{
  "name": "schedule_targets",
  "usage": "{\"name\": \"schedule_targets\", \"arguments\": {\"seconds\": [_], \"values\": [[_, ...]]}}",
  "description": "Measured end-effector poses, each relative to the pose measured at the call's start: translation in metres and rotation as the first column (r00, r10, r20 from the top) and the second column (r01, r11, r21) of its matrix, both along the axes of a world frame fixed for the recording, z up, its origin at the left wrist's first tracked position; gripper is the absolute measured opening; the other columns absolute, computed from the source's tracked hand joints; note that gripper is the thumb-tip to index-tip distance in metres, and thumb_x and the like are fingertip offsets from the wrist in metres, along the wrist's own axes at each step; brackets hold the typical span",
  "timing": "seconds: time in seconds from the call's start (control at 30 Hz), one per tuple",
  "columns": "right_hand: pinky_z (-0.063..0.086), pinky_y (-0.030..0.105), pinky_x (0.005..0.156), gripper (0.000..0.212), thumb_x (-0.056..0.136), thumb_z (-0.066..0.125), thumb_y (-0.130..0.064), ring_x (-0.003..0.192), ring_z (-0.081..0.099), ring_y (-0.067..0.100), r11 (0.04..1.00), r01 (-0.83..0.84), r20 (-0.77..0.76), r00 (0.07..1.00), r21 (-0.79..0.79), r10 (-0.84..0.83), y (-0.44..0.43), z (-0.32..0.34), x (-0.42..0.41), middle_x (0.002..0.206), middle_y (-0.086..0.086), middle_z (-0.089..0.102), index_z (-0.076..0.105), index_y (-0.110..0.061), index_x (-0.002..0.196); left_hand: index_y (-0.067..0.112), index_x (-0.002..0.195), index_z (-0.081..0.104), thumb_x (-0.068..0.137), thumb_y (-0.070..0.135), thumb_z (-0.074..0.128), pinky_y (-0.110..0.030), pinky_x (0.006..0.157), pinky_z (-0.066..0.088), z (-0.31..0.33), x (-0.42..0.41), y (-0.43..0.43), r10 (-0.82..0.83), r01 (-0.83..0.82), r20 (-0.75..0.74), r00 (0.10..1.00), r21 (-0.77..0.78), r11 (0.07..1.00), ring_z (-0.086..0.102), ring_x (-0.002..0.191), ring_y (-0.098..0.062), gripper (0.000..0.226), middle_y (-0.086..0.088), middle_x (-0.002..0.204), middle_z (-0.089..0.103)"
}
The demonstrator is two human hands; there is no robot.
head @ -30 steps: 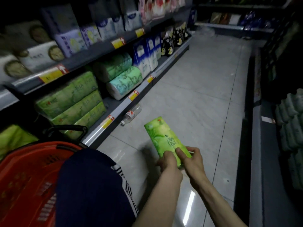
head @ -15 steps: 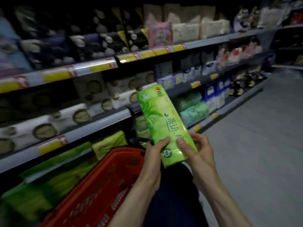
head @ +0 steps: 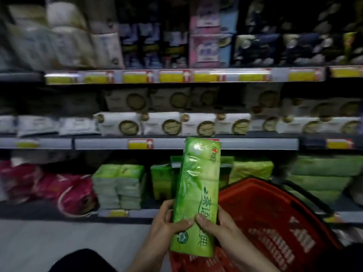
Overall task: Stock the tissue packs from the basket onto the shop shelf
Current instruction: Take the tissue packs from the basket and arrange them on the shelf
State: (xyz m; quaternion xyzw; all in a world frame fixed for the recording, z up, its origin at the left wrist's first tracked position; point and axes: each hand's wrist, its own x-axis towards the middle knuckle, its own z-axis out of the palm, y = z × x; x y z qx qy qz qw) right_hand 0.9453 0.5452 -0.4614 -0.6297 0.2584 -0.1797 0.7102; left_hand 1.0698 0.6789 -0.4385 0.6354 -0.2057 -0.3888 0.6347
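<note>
A long green tissue pack (head: 197,189) stands nearly upright in front of me, its top reaching the middle shelf's edge. My left hand (head: 167,222) grips its lower left side, thumb across the front. My right hand (head: 218,226) grips the lower right side, thumb also on the front. The red basket (head: 275,218) sits low at the right, just behind and below the pack; what lies inside it is hidden. The bottom shelf (head: 137,213) holds stacks of green tissue packs (head: 119,185) directly behind my hands.
Red bags (head: 64,191) lie on the bottom shelf at the left. White packs (head: 161,123) fill the middle shelf, and dark and pink packs fill the top one. Larger green bundles (head: 324,173) sit at the right behind the basket. Grey floor lies at the lower left.
My view has swung left from the aisle to face the shelves squarely. Both hands kept hold of the green pack and turned it more upright. The basket now appears at the right.
</note>
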Motion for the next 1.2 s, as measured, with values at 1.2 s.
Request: {"name": "schedule_targets", "arguments": {"seconds": [1.2], "values": [[0.063,0.043,0.091,0.088,0.078,0.075,0.024,0.111,0.076,0.03,0.918,-0.25,0.013,0.966,0.307,0.259,0.023,-0.072,0.257,0.124,0.009,0.078,0.051,-0.035,0.139,0.028,0.138,0.048,0.106,0.048,0.048,-0.033,0.05,0.056,-0.052,0.249,0.032,0.077,-0.145,0.205,0.976,0.339,0.93,0.07,0.069,-0.026,0.038,-0.006,0.12,0.067]]}}
